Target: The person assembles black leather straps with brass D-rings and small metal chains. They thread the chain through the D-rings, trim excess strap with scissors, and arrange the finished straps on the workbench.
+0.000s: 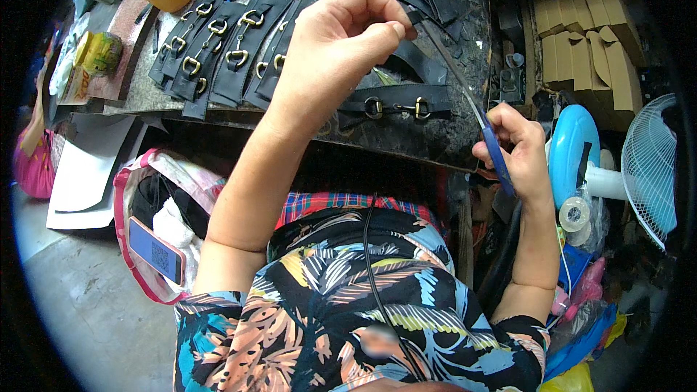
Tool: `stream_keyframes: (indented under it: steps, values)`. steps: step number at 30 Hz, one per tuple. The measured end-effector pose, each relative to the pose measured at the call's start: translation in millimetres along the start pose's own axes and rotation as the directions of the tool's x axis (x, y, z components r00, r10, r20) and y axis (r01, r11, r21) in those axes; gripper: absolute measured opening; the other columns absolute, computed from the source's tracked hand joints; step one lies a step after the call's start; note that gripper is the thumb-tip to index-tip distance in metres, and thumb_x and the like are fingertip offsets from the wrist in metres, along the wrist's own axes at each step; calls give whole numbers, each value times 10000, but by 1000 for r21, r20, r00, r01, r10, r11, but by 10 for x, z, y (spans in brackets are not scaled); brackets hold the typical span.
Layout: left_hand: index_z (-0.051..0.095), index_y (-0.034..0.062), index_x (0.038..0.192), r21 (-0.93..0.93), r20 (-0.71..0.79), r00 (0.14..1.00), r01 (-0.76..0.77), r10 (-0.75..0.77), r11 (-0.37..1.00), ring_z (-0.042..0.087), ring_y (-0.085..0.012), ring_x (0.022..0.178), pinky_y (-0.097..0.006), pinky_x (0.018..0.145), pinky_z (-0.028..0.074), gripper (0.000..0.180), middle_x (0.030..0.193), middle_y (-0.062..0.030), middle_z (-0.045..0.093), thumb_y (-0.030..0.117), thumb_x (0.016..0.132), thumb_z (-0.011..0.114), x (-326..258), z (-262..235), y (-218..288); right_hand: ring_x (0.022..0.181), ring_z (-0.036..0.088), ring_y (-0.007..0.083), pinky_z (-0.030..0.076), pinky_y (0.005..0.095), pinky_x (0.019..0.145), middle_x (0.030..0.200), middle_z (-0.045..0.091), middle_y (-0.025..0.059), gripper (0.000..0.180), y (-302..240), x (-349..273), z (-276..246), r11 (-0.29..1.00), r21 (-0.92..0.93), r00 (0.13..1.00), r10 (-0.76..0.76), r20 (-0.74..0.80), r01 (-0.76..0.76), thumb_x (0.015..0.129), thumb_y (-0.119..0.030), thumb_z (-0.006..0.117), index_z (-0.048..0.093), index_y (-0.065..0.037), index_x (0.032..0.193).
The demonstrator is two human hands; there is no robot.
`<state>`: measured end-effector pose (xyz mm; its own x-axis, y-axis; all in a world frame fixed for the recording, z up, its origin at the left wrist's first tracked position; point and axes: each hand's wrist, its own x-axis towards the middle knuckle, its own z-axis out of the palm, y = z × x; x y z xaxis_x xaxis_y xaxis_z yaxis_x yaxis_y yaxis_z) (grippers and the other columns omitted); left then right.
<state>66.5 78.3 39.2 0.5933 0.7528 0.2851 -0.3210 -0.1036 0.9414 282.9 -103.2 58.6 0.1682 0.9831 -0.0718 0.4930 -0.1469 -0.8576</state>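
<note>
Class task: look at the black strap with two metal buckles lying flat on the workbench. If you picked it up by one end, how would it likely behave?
The black strap is thin and flat, so it would probably droop rather than stay stiff. Its two metal buckles likely add weight mid-length, increasing the sag. Lying flat, it should slide when pushed, not roll or tip.

Dark workbench (pixel 406 147) with buckled straps (pixel 218 51)
</note>
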Motion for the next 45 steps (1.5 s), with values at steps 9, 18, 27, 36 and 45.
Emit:
stream_keyframes:
  steps: [9,18,27,36,45]
  values:
    - [458,71,1130,-126,-23,999,27,-30,992,631,-98,738,-206,579,436,313,970,-154,727,-28,930,677,-11,-61,-38,618,516,-2,391,199,547,701,549,-48,261,-4,0,-28,990,118,993,63,96,-74,820,-112,864,626,-19,870]
    - [494,64,1271,-189,-134,989,42,-69,981,613,-55,790,-162,676,467,410,956,-31,680,6,936,724,47,17,137,708,612,59,457,182,649,817,701,47,329,-6,235,-3,909,416,992,54,-114,-2,929,-277,782,571,-78,1086]
    - [469,29,1295,-331,-131,991,-11,-34,944,661,-142,637,-262,548,555,428,885,-78,630,-41,927,678,107,158,258,948,730,161,575,256,808,990,691,51,450,-140,632,494,778,590,976,-174,-128,216,797,-65,870,573,-55,1135]
    - [692,66,1121,771,-49,948,-163,313,616,627,-200,943,-322,854,513,268,1099,-66,667,7,861,681,-56,-113,-76,823,747,226,582,321,825,933,683,87,382,-66,590,332,858,503,992,-52,-118,105,819,-111,785,589,-5,1129]
    - [700,5,1187,525,193,979,-153,58,837,683,-115,897,-256,820,538,240,963,-56,737,48,952,706,-154,92,-67,819,746,197,597,297,785,901,700,86,332,-99,651,370,845,482,973,-195,-125,232,845,-71,795,564,-33,1081]
